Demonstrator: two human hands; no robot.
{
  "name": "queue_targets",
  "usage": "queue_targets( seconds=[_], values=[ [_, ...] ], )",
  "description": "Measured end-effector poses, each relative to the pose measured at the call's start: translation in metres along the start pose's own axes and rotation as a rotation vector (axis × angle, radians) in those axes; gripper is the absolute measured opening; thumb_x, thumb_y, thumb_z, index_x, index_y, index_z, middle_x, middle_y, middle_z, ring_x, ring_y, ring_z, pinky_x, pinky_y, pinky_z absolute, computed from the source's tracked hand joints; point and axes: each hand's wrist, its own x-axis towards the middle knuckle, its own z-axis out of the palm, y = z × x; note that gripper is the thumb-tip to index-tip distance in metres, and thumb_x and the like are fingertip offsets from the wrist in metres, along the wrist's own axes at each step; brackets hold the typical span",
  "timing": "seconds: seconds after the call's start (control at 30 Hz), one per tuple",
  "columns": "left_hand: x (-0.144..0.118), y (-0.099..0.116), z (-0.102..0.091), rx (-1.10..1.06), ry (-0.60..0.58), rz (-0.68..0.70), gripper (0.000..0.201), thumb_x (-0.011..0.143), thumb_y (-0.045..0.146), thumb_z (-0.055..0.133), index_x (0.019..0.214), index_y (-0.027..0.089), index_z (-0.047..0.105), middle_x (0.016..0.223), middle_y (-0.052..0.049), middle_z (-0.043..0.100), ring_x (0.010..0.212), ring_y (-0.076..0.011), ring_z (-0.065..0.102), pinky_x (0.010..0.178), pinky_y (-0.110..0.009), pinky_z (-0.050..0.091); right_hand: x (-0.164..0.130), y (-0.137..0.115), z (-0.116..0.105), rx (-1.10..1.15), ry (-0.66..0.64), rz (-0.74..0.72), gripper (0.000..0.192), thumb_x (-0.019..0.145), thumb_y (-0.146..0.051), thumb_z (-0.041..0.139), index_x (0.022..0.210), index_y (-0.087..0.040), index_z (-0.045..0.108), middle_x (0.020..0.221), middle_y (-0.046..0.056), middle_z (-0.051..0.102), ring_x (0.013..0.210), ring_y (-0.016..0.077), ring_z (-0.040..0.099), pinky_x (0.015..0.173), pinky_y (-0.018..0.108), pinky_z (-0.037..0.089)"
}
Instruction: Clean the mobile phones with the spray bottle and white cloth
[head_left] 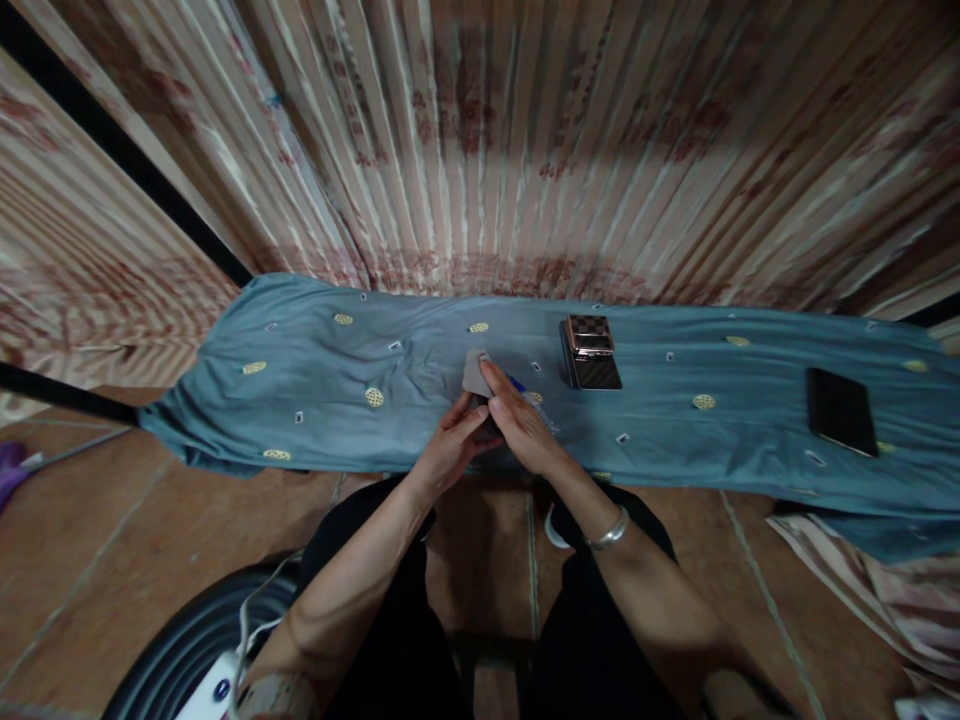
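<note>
Grey card-like piece (475,374) sits at the middle of the head view, just above the two hands, over the blue-green patterned cloth (315,400) spread across the surface. The right hand (525,425) pinches it, fingers drawn close and the forefinger laid along its right edge. The left hand (450,445) is curled narrow beneath it, fingertips meeting the right hand's; something dark shows between the palms, too hidden to identify. Both forearms rise from the lower frame and converge at the wrists, the right one wearing a silver bangle (609,530). A small dark box with a checkered lid (589,350) stands on the cloth near the right hand, and a black phone (840,410) lies well apart further right.
</note>
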Motion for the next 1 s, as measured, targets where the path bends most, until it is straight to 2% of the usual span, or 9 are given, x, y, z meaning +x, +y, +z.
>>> queue_targets(
  seconds=[0.17, 0.27, 0.4, 0.6, 0.83, 1.0],
  values=[
    [0.000, -0.001, 0.001, -0.010, 0.018, -0.010, 0.060, 0.067, 0.029, 0.087, 0.124, 0.025, 0.068, 0.105, -0.004, 0.074, 0.101, -0.0202, 0.067, 0.087, -0.035, 0.056, 0.002, 0.000, -0.002, 0.015, -0.006, 0.027, 0.072, 0.100, -0.067, 0.023, 0.161, -0.029, 0.024, 0.167, 0.000, 0.026, 0.155, 0.0210, 0.023, 0.128, 0.048, 0.017],
    [0.004, 0.004, -0.004, -0.034, 0.027, 0.037, 0.051, 0.066, 0.029, 0.088, 0.115, 0.024, 0.071, 0.102, -0.002, 0.074, 0.093, -0.0169, 0.067, 0.084, -0.032, 0.055, 0.000, -0.006, 0.001, 0.023, -0.034, 0.017, 0.072, 0.100, -0.067, 0.023, 0.161, -0.029, 0.024, 0.167, 0.000, 0.026, 0.155, 0.0210, 0.021, 0.129, 0.047, 0.017],
    [0.010, 0.012, -0.013, -0.055, 0.058, 0.110, 0.047, 0.063, 0.031, 0.089, 0.106, 0.023, 0.072, 0.093, 0.001, 0.073, 0.081, -0.0129, 0.065, 0.072, -0.024, 0.053, -0.005, -0.015, 0.005, 0.048, -0.063, -0.019, 0.071, 0.100, -0.066, 0.023, 0.160, -0.028, 0.028, 0.166, 0.001, 0.028, 0.155, 0.0212, 0.023, 0.128, 0.048, 0.018],
    [0.016, 0.020, -0.019, -0.024, 0.136, 0.123, 0.049, 0.074, 0.031, 0.083, 0.120, 0.022, 0.069, 0.099, -0.003, 0.076, 0.077, -0.0150, 0.067, 0.073, -0.027, 0.053, -0.011, -0.021, 0.005, 0.084, -0.077, -0.040, 0.074, 0.100, -0.068, 0.024, 0.158, -0.023, 0.034, 0.163, 0.005, 0.035, 0.152, 0.0223, 0.030, 0.128, 0.046, 0.021],
    [0.029, 0.020, -0.026, -0.083, 0.248, 0.178, 0.048, 0.080, 0.024, 0.077, 0.126, 0.020, 0.065, 0.097, -0.004, 0.078, 0.082, -0.0152, 0.070, 0.077, -0.026, 0.055, -0.018, -0.025, 0.002, 0.118, -0.092, -0.079, 0.066, 0.102, -0.062, 0.027, 0.156, -0.027, 0.038, 0.163, 0.002, 0.037, 0.152, 0.0221, 0.031, 0.128, 0.044, 0.023],
    [0.026, 0.013, -0.025, -0.024, 0.148, 0.181, 0.041, 0.074, 0.030, 0.082, 0.112, 0.018, 0.071, 0.097, -0.004, 0.078, 0.081, -0.0143, 0.070, 0.076, -0.024, 0.055, -0.018, -0.020, 0.005, 0.078, -0.089, -0.092, 0.065, 0.103, -0.060, 0.029, 0.159, -0.027, 0.032, 0.166, 0.002, 0.030, 0.154, 0.0214, 0.026, 0.128, 0.044, 0.020]
  ],
)
